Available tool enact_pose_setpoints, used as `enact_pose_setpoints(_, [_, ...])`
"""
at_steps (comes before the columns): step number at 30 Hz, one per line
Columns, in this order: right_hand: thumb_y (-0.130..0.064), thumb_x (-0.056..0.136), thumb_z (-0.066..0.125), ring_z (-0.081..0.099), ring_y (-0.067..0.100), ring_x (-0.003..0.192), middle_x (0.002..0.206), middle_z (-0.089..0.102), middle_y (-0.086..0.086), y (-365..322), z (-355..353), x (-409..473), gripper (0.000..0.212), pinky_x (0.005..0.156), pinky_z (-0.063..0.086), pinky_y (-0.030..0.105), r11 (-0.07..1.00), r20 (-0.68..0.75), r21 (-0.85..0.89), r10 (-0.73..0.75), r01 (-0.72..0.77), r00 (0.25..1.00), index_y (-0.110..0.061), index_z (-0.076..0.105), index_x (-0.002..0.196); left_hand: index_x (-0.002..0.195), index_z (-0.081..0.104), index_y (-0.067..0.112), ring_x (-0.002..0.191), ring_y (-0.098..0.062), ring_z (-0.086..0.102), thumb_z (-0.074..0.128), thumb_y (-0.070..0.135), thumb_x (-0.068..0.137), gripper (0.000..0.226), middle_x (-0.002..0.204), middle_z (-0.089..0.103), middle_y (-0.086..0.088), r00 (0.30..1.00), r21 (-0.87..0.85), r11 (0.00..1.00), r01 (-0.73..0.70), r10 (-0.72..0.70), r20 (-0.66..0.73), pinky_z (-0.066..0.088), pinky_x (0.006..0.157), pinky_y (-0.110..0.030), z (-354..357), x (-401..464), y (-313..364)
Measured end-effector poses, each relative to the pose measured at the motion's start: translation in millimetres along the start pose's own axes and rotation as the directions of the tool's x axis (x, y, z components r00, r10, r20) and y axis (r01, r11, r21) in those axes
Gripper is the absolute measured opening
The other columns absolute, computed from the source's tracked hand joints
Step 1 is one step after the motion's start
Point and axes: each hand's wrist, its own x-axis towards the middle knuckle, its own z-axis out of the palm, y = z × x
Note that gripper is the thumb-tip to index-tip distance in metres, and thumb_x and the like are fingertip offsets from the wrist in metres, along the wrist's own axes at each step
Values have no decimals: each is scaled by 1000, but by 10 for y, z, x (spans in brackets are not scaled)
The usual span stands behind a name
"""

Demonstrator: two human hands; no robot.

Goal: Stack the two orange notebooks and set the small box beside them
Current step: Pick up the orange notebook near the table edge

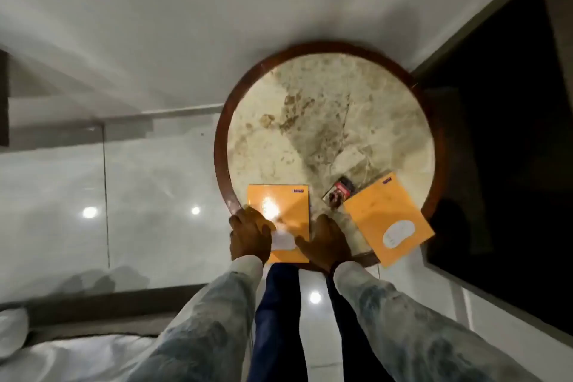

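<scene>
Two orange notebooks lie apart on the near part of a round table point(310, 121). The left notebook point(285, 208) lies square to me at the table's near left edge. My left hand point(249, 234) rests on its left edge and my right hand point(325, 240) on its lower right corner, both pressing or gripping it. The right notebook point(387, 217) lies tilted, its near corner hanging over the rim. A small dark-and-red box point(339, 191) sits between the two notebooks, just beyond my right hand and touching the right notebook's far left corner.
The table has a marbled pale top and a dark wooden rim point(221, 146). Glossy white floor point(139, 195) spreads to the left. A dark panel point(511, 133) stands close on the right. White bedding point(62, 357) lies at the lower left.
</scene>
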Motion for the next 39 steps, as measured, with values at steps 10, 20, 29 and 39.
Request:
enact_pose_setpoints(10, [-46,80,76,67,33,107,110,69,9,-79,-66,122,47,82,52,36,942,20,326,81,-83,997,-12,59,108,125,63,9,115,-39,64,52,21,101,29,127,68,-18,952,-462,843,275,-173,252,52,106,-55,-346,148,126])
enact_pose_setpoints(20, [-23,81,80,69,35,91,88,74,14,-751,-1404,847,22,72,48,34,901,-274,411,-23,139,961,-6,66,81,87,71,5,82,-26,60,69,14,95,12,84,69,-15,994,-575,815,72,-13,107,54,87,-35,-1038,736,1188])
enact_pose_setpoints(29, [-23,83,75,70,36,100,101,77,14,-1117,-1646,1911,22,74,53,34,927,-431,333,-13,172,902,-7,71,97,88,78,0,99,-38,72,70,28,89,29,95,80,-19,990,-322,940,-110,74,-122,58,96,-43,-873,1938,1816])
enact_pose_setpoints(39, [-28,85,72,64,36,116,125,69,12,133,-1680,878,49,92,56,49,978,-415,199,137,-57,899,-12,58,129,121,63,-2,119,-41,60,59,15,97,30,128,62,-25,996,-294,955,49,-27,81,49,98,-42,365,391,1629])
